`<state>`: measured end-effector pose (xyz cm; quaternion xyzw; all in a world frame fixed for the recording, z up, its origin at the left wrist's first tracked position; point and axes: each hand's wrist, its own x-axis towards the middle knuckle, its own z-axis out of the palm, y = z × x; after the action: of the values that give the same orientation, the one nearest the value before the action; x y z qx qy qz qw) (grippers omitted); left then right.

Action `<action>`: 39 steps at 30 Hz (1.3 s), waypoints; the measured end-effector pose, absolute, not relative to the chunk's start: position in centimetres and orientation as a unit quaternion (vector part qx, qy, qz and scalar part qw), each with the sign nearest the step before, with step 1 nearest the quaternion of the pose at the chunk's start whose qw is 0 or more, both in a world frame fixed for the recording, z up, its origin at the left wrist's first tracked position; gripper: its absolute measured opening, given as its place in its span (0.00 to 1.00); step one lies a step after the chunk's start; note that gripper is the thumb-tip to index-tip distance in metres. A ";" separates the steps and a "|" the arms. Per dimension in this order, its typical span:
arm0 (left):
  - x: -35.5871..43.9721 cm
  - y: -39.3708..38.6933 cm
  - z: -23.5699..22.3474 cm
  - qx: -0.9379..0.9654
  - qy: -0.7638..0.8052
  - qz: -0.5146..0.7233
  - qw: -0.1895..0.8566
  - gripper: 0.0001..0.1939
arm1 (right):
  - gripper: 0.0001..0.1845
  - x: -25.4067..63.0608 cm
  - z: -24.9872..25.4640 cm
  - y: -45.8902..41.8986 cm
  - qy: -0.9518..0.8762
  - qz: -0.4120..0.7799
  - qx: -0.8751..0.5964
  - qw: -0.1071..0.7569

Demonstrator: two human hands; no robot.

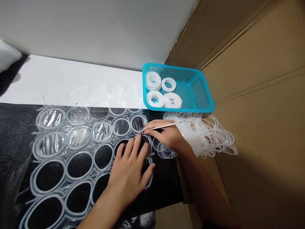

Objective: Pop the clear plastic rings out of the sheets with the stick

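A clear sheet of moulded rings (95,171), in rows of translucent circles, lies over the black work surface. Spread across its right side, my left hand (130,170) rests with fingers apart, pressing on the sheet. My right hand (170,136) pinches a thin, white, pen-like tool (164,126), whose dark tip meets the sheet by a ring's edge, just beyond my left fingertips. What kind of tip it has is too small to tell. Some rings near the left hand are hidden under it.
Behind stands a blue plastic basket (207,109) holding several stacks of white rings (153,81). To the right is a heap of thin looped trimmings (209,136), against a cardboard wall (257,95). A white board (52,73) lies at the back, under the sheet's far edge.
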<state>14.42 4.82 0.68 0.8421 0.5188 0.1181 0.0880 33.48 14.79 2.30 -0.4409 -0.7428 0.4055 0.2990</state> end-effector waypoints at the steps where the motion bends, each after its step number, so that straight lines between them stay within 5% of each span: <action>1: 14.4 4.8 0.7 0.842 0.519 0.119 0.092 0.27 | 0.08 33.4 2.3 14.8 -0.744 0.403 -0.440 0.300; 8: 14.4 5.3 1.2 0.835 0.521 0.119 0.134 0.26 | 0.09 33.7 1.1 14.7 -0.799 0.352 -0.385 0.300; 15: 14.1 5.4 1.1 0.837 0.510 0.127 0.149 0.27 | 0.19 34.4 0.6 14.6 -0.886 0.241 -0.335 0.210; 23: 13.9 5.0 0.7 0.836 0.511 0.137 0.144 0.27 | 0.16 33.0 1.7 14.5 -0.794 0.346 -0.395 0.307; 39: 14.0 5.0 0.7 0.833 0.517 0.135 0.140 0.27 | 0.11 33.2 1.4 15.3 -0.836 0.284 -0.391 0.261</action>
<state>14.00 5.04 0.71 0.8333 0.5175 0.1347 0.1400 33.17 15.33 1.40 -0.3907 -0.8356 0.2842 0.2615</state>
